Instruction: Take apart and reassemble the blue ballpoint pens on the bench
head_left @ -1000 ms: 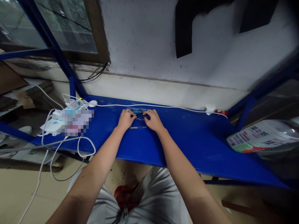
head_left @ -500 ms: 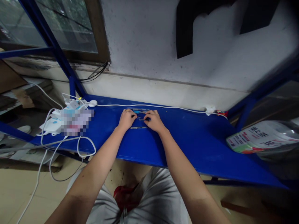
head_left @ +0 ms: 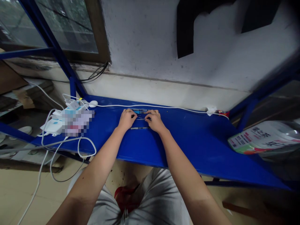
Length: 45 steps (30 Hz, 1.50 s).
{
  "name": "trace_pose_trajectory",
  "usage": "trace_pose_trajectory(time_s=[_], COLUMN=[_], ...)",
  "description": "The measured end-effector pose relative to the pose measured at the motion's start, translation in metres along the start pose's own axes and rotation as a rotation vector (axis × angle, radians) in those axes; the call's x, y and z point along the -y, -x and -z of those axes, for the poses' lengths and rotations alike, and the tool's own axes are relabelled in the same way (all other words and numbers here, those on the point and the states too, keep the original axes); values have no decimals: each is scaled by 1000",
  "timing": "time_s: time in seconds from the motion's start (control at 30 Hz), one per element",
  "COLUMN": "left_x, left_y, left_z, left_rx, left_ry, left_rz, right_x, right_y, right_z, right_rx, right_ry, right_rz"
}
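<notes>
Lower centre of the frame: the person's lap in pale grey shorts [head_left: 150, 200], with a red item [head_left: 125, 195] on the floor between the knees. Both bare forearms rise from the bottom edge and converge at mid-frame over the blue shelf [head_left: 187, 147].

Change since the earlier frames: slight. The right hand [head_left: 154, 121] has drawn a little leftward, narrowing the gap to the left hand [head_left: 126, 120]; everything else on the shelf stands as before.

Pose: both hands lie palm down, knuckles up, fingers curled onto a small cluster of pens [head_left: 140, 111] between and just beyond them. Fingertips of both hands touch the cluster; whether either hand actually pinches a pen cannot be told, as the fingers hide the contact.

Count: one pen [head_left: 138, 128] lies apart, crosswise, just nearer than the fingertips, between the two hands. The cluster holds several pens, too small and overlapped for a firm count.

Left of centre: chargers and plugs [head_left: 57, 123] with white cables [head_left: 82, 147] looping off the shelf edge. One white cable [head_left: 178, 108] runs along the back of the shelf. Right edge: one printed packet [head_left: 260, 139]. Upper left: a window [head_left: 61, 25]; the white wall [head_left: 150, 43] lies behind.
</notes>
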State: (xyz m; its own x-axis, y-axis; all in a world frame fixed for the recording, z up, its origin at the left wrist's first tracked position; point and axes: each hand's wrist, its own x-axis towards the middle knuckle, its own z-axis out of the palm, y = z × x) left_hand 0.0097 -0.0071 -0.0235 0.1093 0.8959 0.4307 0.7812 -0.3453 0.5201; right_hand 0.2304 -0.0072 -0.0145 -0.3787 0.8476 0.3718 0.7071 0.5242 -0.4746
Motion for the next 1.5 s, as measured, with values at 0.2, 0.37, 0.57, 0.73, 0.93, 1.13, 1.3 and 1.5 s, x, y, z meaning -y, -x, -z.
trace_pose_trajectory(time_s=[0.2, 0.37, 0.57, 0.73, 0.93, 1.13, 1.3, 1.5], left_x=[-6, -9, -14, -18, -23, -19, -15, -12], left_y=[2, 3, 4, 3, 3, 3, 4, 4], left_z=[4, 4, 6, 5, 0, 0, 0, -2], left_rx=[15, 20, 54, 71, 51, 19, 20, 43], left_ry=[15, -3, -33, 22, 175, 64, -18, -41], left_rz=[-54, -78, -79, -77, -47, -45, -43, -28], right_x=[-3, -5, -4, 0, 3, -9, -18, -11], right_y=[0, 0, 0, 0, -1, -1, -2, -2], right_z=[2, 0, -1, -2, -1, -4, -7, -2], right_rx=[-96, -95, -96, -73, -65, -101, -139, -133], right_ry=[21, 30, 14, 18, 23, 38, 50, -14], right_rz=[-87, -96, -69, -51, -47, -96, -160, -67])
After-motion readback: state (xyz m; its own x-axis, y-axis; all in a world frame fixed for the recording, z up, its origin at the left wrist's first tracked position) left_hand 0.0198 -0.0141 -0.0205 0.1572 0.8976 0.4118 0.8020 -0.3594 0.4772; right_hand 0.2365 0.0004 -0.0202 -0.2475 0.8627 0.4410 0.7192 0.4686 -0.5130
